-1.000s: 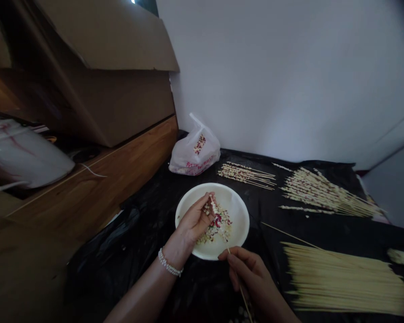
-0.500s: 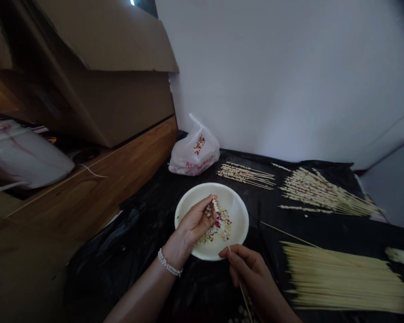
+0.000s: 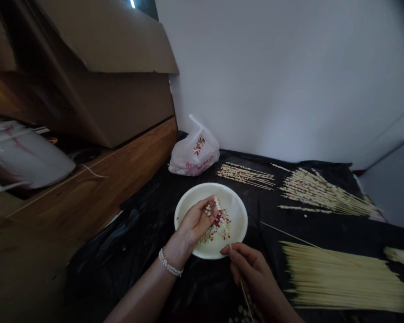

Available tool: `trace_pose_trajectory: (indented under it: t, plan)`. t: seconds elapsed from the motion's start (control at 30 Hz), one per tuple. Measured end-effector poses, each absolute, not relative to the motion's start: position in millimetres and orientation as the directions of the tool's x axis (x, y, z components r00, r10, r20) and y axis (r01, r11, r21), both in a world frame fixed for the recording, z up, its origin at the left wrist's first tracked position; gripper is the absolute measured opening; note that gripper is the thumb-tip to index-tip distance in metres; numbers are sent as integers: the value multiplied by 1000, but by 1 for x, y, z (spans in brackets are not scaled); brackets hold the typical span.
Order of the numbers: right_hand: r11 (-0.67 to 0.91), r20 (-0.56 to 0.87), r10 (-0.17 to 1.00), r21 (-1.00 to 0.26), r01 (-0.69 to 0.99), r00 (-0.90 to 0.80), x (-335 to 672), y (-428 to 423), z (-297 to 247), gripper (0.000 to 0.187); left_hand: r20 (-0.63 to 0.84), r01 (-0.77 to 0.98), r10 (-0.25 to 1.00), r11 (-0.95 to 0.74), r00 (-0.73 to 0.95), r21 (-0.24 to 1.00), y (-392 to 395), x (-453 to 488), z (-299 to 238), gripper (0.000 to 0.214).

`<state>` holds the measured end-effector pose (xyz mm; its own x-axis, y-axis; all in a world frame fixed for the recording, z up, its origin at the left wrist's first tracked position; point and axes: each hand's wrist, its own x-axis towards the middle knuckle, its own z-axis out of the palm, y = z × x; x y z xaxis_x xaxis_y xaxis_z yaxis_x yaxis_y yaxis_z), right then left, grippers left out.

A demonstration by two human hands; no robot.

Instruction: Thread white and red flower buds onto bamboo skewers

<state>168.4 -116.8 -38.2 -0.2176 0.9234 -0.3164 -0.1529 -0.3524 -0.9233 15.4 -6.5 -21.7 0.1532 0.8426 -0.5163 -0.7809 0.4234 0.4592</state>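
Note:
A white bowl [image 3: 237, 211] sits on black plastic sheeting and holds small pale and red pieces [image 3: 222, 224]. My left hand [image 3: 197, 220] reaches into the bowl and pinches some of the pieces between fingers and thumb at the tip of a thin wooden skewer [image 3: 244, 291]. My right hand [image 3: 252, 269] grips that skewer near the bowl's front rim. The skewer's lower end runs off the bottom of the view.
Bare skewers [image 3: 343, 278] lie in a pile at the right. Two bunches of filled skewers [image 3: 319, 190] lie behind the bowl, by a white plastic bag [image 3: 195, 152]. A wooden ledge [image 3: 97, 184] with cardboard boxes [image 3: 107, 72] rises on the left.
My left fingers have closed a little tighter on the pieces at the skewer's tip. My right hand has shifted only slightly.

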Motion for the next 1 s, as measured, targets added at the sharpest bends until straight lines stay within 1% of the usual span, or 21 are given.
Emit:
trace_pose_trajectory:
  t: [0.1, 0.17, 0.23, 0.4, 0.6, 0.73, 0.9, 0.93, 1.0]
  plan:
    - [-346, -309, 925, -926, -149, -222, 168, -117, -39, 55, -523, -763, 841, 427, 138, 486, -5, 13, -26, 31]
    - [-339, -303, 926, -929, -148, -224, 167, -117, -38, 54, -492, -738, 860, 416, 131, 532, -5, 11, -28, 33]
    - [-335, -299, 928, -931, -146, -221, 167, -117, -38, 54, -467, -713, 875, 407, 126, 571, -6, 10, -29, 31]
    - [-346, -308, 924, -927, -149, -226, 166, -118, -38, 50, -484, -703, 872, 391, 76, 594, -7, 10, -26, 16]
    - [-378, -333, 909, -913, -156, -251, 166, -121, -34, 50, -477, -669, 879, 364, 17, 647, -5, 8, -25, 12]
    - [-385, -336, 901, -911, -145, -276, 166, -122, -34, 51, -381, -606, 925, 304, 2, 735, -14, 2, -23, 29]
    - [-403, -355, 890, -906, -132, -285, 166, -123, -40, 52, -230, -533, 973, 202, 13, 822, -25, -1, -14, 44]
    - [-402, -357, 891, -907, -122, -281, 166, -123, -40, 53, -231, -537, 973, 206, 20, 818, -24, 0, -14, 43]
    - [-391, -351, 895, -914, -108, -275, 165, -123, -39, 53, -336, -606, 942, 267, 0, 749, -19, 3, -19, 29]
